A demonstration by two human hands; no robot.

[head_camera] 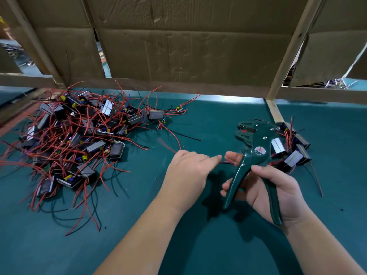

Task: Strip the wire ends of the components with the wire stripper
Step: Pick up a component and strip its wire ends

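My right hand grips the handles of a dark green wire stripper, its jaws pointing up and left. My left hand is just left of the tool and pinches thin red and black wires that run from its fingertips toward my right hand's fingers. A red wire trails from my left hand back to the pile. The wire ends are hidden between the fingers. A large tangled pile of small black components with red and black wires lies at the left.
A smaller group of components lies right of the stripper. The work surface is a teal mat. Cardboard panels in a wooden frame close off the back. A wooden strip divides the mat at right.
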